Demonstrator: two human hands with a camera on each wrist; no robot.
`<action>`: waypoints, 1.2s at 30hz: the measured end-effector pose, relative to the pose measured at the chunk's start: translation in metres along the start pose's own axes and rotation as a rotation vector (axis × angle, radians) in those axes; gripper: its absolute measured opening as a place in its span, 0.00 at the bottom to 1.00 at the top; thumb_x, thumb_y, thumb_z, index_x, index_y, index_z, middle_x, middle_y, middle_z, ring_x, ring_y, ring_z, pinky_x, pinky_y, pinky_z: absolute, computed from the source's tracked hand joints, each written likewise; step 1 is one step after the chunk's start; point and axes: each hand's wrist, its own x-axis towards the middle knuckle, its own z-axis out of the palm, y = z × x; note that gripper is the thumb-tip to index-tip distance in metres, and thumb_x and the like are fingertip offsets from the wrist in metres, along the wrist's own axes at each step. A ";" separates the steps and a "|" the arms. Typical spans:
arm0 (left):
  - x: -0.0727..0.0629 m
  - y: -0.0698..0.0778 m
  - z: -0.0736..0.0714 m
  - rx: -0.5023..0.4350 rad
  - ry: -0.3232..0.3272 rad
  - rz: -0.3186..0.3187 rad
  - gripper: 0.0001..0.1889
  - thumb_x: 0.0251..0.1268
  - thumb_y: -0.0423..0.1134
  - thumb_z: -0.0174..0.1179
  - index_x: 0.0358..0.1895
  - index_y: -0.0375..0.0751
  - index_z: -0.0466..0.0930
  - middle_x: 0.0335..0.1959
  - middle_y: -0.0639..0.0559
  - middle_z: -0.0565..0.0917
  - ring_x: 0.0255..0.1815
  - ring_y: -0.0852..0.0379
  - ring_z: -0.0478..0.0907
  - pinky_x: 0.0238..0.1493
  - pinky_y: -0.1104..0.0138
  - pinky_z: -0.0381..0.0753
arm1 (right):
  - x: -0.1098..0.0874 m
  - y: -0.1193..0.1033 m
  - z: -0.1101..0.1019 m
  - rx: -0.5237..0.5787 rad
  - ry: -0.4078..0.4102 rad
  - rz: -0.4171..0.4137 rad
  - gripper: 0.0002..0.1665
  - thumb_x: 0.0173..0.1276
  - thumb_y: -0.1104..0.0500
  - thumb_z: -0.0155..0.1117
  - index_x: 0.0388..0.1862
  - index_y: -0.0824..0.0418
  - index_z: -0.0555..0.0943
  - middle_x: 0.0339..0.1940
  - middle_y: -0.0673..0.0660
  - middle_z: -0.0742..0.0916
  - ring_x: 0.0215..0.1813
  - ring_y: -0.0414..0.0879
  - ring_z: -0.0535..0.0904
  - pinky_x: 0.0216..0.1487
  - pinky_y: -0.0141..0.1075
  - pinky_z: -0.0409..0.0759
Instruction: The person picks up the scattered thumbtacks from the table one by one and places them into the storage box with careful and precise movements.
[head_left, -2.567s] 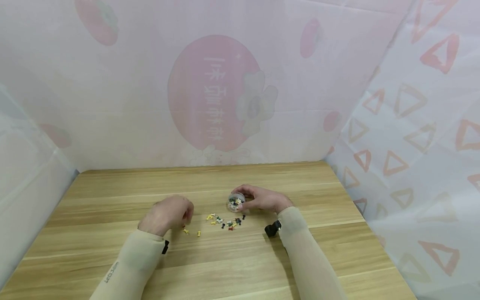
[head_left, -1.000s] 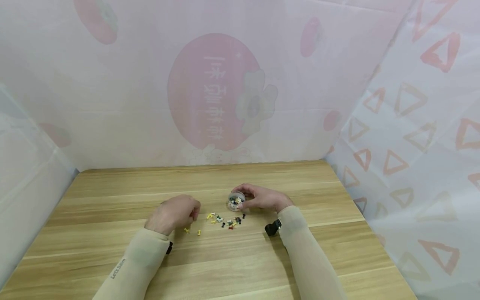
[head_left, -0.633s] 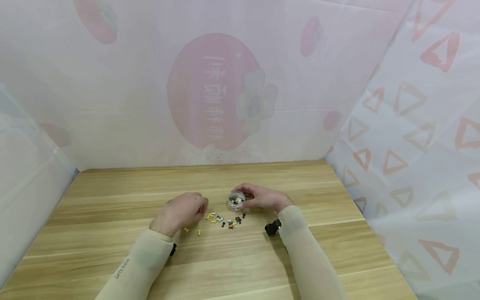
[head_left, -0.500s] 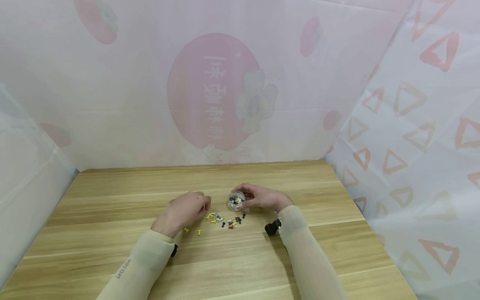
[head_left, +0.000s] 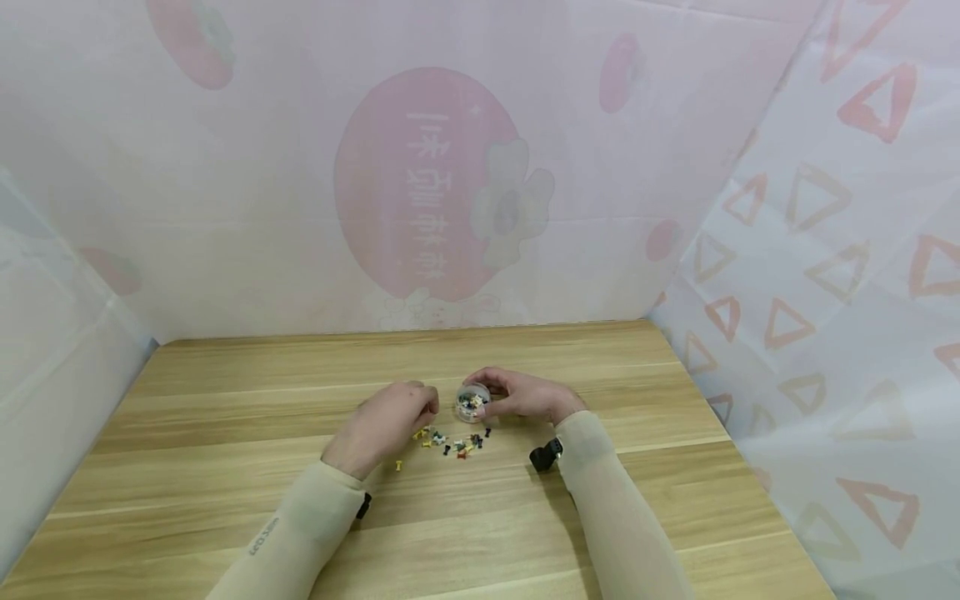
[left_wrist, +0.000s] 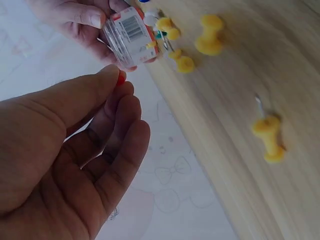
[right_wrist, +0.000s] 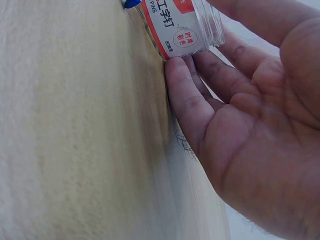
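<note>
My left hand (head_left: 386, 425) pinches a red push pin (left_wrist: 121, 77) between thumb and index finger; only a bit of its red head shows in the left wrist view. That hand is just left of a small clear round jar (head_left: 463, 412), apart from it. My right hand (head_left: 528, 397) grips the jar from the right, thumb on the near side and fingers round the far side. Through its open top, several coloured push pins show inside. A white and red label (right_wrist: 167, 27) wraps the jar's side.
Several loose push pins in yellow, white, green, black and red lie in front of the jar, among them a red one (head_left: 462, 456). A yellow push pin (head_left: 399, 465) lies apart, nearer the left forearm. Printed cloth walls (head_left: 262, 208) border the wooden table (head_left: 465, 533).
My left hand has moved right across the table to near the jar, carrying the red push pin. Its forearm now covers a loose yellow pin. My right hand and the jar have stayed put.
</note>
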 end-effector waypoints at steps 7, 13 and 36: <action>0.011 0.013 0.000 -0.043 0.053 -0.038 0.02 0.86 0.33 0.71 0.51 0.39 0.92 0.46 0.47 0.93 0.45 0.55 0.88 0.53 0.56 0.93 | -0.002 -0.001 0.000 -0.008 -0.005 0.000 0.37 0.88 0.61 0.74 0.89 0.53 0.73 0.86 0.59 0.82 0.85 0.53 0.77 0.90 0.52 0.74; 0.023 0.020 0.003 -0.045 0.054 -0.075 0.03 0.87 0.33 0.70 0.50 0.40 0.93 0.46 0.48 0.92 0.44 0.55 0.86 0.52 0.57 0.92 | -0.002 -0.002 -0.001 -0.014 -0.007 -0.007 0.38 0.88 0.59 0.74 0.90 0.54 0.72 0.86 0.59 0.82 0.85 0.53 0.77 0.89 0.51 0.75; 0.044 0.029 0.024 -0.036 0.048 -0.036 0.04 0.83 0.31 0.74 0.52 0.42 0.94 0.48 0.48 0.92 0.52 0.49 0.88 0.60 0.53 0.93 | -0.002 0.000 -0.001 -0.039 0.022 0.002 0.41 0.85 0.54 0.79 0.90 0.54 0.73 0.89 0.58 0.80 0.91 0.57 0.72 0.96 0.60 0.66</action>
